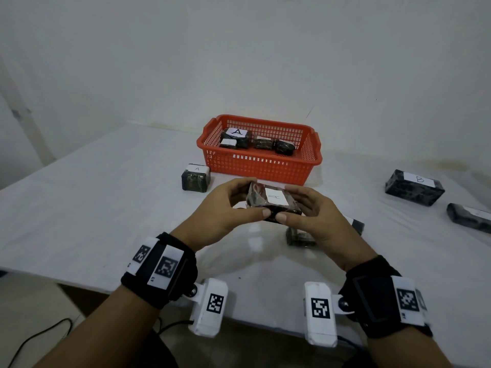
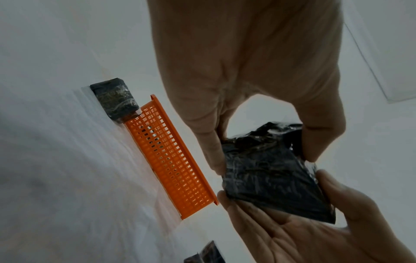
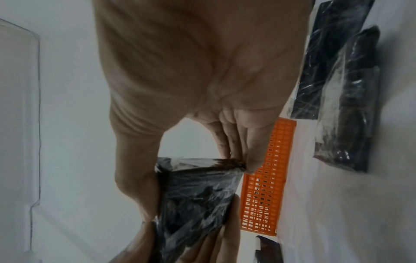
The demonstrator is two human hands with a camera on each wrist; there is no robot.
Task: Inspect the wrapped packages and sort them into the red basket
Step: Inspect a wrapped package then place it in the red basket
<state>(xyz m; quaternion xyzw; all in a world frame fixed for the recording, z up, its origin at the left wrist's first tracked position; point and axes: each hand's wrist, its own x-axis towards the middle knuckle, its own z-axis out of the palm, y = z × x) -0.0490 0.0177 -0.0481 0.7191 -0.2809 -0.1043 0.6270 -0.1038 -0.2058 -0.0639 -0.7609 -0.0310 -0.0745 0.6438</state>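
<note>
Wrapped pkg (image 1: 271, 201) held above table (image 1: 93, 208) betw both hands: left hand (image 1: 225, 211) & right hand (image 1: 313, 216) pinch it, just before red basket (image 1: 260, 166).

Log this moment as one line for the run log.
left hand: grips black plastic-wrapped package labelled A | right hand: grips it | red plastic basket: holds packages

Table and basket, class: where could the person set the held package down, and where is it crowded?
Free: the bare table left of the A-labelled package, and the right end of the red basket. Crowded: the basket's left and middle, under the right hand, and the right edge by the B-labelled package. Both hands, left hand included, grip the held package.
</note>
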